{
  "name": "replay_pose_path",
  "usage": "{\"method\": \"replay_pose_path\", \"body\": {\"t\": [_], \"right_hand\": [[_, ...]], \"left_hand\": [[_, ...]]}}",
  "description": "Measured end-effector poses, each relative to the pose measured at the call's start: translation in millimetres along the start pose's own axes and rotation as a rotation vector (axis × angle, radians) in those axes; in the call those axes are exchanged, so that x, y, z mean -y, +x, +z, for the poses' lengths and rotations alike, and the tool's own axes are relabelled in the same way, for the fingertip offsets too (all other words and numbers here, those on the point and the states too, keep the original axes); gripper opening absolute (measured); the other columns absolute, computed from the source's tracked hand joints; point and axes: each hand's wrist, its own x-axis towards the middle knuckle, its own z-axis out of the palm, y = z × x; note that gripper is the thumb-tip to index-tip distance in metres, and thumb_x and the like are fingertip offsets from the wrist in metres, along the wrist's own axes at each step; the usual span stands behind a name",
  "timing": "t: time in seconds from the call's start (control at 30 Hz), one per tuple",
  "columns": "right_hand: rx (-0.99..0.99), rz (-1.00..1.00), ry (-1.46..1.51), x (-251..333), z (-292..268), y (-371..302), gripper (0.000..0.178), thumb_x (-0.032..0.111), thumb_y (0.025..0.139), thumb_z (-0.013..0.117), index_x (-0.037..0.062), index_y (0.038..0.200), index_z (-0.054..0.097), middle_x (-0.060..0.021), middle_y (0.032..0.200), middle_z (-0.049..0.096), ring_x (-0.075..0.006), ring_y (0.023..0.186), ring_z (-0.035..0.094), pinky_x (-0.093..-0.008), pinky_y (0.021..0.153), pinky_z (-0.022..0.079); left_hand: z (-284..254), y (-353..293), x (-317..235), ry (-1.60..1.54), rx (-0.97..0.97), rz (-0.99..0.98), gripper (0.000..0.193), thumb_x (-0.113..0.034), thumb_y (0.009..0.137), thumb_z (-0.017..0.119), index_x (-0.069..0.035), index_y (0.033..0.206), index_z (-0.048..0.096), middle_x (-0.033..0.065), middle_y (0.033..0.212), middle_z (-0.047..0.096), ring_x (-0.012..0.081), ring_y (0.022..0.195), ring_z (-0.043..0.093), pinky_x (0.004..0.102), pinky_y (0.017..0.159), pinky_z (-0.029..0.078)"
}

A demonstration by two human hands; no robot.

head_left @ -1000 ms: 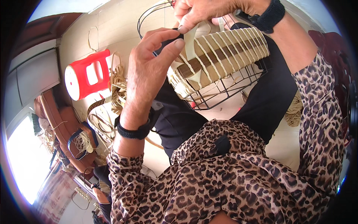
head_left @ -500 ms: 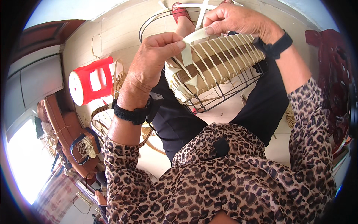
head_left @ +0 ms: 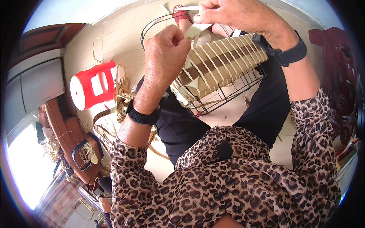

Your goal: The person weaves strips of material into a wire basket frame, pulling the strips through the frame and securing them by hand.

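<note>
A pale flat weaving strip (head_left: 198, 29) is stretched between my hands at the far side of my lap. My left hand (head_left: 167, 49) is closed, pinching the strip near its thumb. Further right and higher, my right hand (head_left: 235, 16) pinches the strip between thumb and fingers. Just below them, a partly woven basket (head_left: 218, 64) rests across my thighs. It has a black wire frame, tan and brown bands, and cream cords wrapped across them. A short folded strip end sticks out at its left side. A large wire hoop (head_left: 143, 33) rises behind it.
A red stool (head_left: 86, 84) lies on its side at left, beside a heap of brown strips (head_left: 123, 93). Beyond it are a brown seat (head_left: 64, 136) and a blue-edged tray holding pale fibres (head_left: 89, 152). Dark red carved furniture (head_left: 338, 83) stands at right. Another person's arm (head_left: 104, 205) shows lower left.
My right hand has moved up and slightly left, still pinching the strip. My left hand has turned and risen a little. The strip sits higher above the basket.
</note>
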Motion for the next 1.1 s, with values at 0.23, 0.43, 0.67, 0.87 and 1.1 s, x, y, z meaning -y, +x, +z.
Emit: {"method": "replay_pose_path", "body": {"t": [0.23, 0.43, 0.67, 0.87, 1.1], "right_hand": [[-0.138, -0.017, 0.206, -29.8, 9.3, 18.0, 0.023, 0.023, 0.086, 0.059, 0.0002, 0.085, 0.062, 0.0013, 0.067, 0.055, -0.0046, 0.064, 0.049, -0.0198, 0.061, 0.042], [-0.216, -0.140, 0.043, -65.7, 30.3, 4.2, 0.022, 0.020, 0.088, 0.055, -0.0008, 0.087, 0.063, 0.0005, 0.069, 0.056, -0.0054, 0.065, 0.050, -0.0217, 0.063, 0.041], [-0.261, 0.064, 0.193, -60.2, 47.4, -16.3, 0.026, 0.020, 0.084, 0.050, -0.0016, 0.076, 0.063, -0.0052, 0.062, 0.060, -0.0140, 0.057, 0.054, -0.0284, 0.057, 0.044], [-0.300, 0.093, 0.165, -58.5, 67.7, -11.6, 0.028, 0.018, 0.085, 0.044, -0.0024, 0.081, 0.062, -0.0096, 0.061, 0.062, -0.0215, 0.058, 0.060, -0.0329, 0.058, 0.046], [-0.318, 0.059, 0.017, -46.8, 52.5, -20.0, 0.021, 0.018, 0.086, 0.051, 0.0010, 0.083, 0.062, -0.0078, 0.055, 0.059, -0.0202, 0.054, 0.059, -0.0323, 0.056, 0.046]], "left_hand": [[-3.8, 9.6, 6.8, -0.310, 0.092, -0.027, 0.018, -0.012, 0.083, 0.054, 0.000, 0.091, 0.065, 0.0031, 0.074, 0.065, 0.0077, 0.066, 0.054, 0.0220, 0.066, 0.043], [-4.9, 14.2, 25.5, -0.678, 0.192, -0.152, 0.020, -0.010, 0.087, 0.052, 0.003, 0.098, 0.063, 0.0079, 0.082, 0.065, 0.0140, 0.080, 0.060, 0.0238, 0.076, 0.044], [3.7, 15.5, 28.5, -0.848, 0.180, -0.218, 0.021, -0.010, 0.080, 0.054, -0.001, 0.095, 0.064, 0.0051, 0.077, 0.066, 0.0107, 0.074, 0.058, 0.0227, 0.074, 0.038], [-3.1, 19.6, 32.8, -0.875, 0.264, -0.169, 0.022, -0.011, 0.081, 0.054, -0.001, 0.098, 0.064, 0.0052, 0.080, 0.066, 0.0123, 0.077, 0.060, 0.0240, 0.078, 0.043], [-6.9, 18.4, 33.8, -0.547, 0.268, -0.028, 0.025, -0.014, 0.087, 0.051, 0.003, 0.102, 0.060, 0.0068, 0.083, 0.065, 0.0119, 0.082, 0.059, 0.0244, 0.081, 0.043]]}}
